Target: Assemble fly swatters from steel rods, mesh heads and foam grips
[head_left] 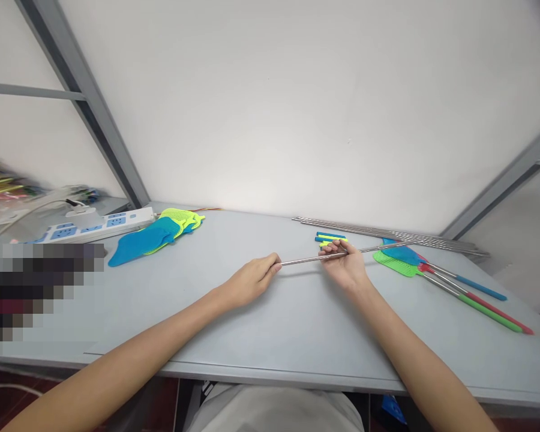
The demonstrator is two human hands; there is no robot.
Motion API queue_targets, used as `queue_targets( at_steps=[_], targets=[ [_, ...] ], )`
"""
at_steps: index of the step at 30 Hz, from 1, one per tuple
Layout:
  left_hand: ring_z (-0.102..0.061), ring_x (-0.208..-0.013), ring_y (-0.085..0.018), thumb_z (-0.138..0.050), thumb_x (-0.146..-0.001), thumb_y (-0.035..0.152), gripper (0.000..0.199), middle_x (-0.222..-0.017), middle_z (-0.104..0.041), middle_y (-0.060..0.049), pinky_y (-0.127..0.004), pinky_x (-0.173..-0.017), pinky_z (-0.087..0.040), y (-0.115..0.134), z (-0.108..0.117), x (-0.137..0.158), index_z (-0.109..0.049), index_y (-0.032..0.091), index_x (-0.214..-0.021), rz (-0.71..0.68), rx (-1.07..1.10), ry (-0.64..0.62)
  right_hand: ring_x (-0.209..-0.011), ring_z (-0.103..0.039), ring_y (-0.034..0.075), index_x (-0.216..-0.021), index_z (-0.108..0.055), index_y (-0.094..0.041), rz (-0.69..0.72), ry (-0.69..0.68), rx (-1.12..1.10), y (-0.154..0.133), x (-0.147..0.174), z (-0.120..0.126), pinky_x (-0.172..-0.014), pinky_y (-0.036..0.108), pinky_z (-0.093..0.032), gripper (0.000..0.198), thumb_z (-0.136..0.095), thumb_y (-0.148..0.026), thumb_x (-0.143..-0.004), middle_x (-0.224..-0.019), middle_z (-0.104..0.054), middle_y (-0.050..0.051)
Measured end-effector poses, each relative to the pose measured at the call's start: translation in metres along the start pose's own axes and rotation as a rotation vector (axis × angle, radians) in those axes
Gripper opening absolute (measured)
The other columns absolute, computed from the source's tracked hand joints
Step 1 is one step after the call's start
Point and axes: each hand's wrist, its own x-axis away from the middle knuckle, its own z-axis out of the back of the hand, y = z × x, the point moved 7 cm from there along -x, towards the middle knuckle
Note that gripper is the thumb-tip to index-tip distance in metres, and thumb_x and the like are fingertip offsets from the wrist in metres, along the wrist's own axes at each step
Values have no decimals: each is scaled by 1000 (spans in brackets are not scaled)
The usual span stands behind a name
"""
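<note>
A thin metal rod (303,260) is held level above the grey table, slanting slightly up to the right. My left hand (254,279) is closed around its left end, hiding that tip. Farther along, my right hand (344,264) faces palm up with curled fingers around the rod, whose far end reaches over the rod pile. Just behind my right hand lie several short blue and yellow handle sleeves (330,236). To its right are assembled fly swatters: a blue head (400,251), a green head (396,264) and a red one partly covered.
Bare metal rods (387,233) lie in a bundle along the wall. Loose blue and yellow swatter heads (146,240) are piled at left, beside a white power strip (103,225). Grey frame posts (94,108) stand at both sides. The table's front edge (274,375) is close to my body.
</note>
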Motion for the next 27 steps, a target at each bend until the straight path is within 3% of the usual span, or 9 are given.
queue_targets(
  at_steps=[6, 27],
  targets=[
    [-42, -59, -12, -20, -84, 31, 24, -65, -45, 2, -24, -57, -33, -2, 2, -1, -40, 20, -78, -4, -4, 16, -41, -33, 7, -56, -32, -17, 23, 36, -11, -15, -7, 6, -44, 22, -34, 16, -33, -14, -71, -49, -28, -5],
    [-44, -59, -12, -24, -84, 31, 25, -66, -49, 1, -23, -56, -33, -3, -6, 0, -44, 19, -78, -41, -6, -43, -33, -21, 5, -52, -25, -17, -38, 147, -72, -8, -11, 22, -36, 18, -24, 17, -30, -9, -67, -39, -20, -7]
  ],
)
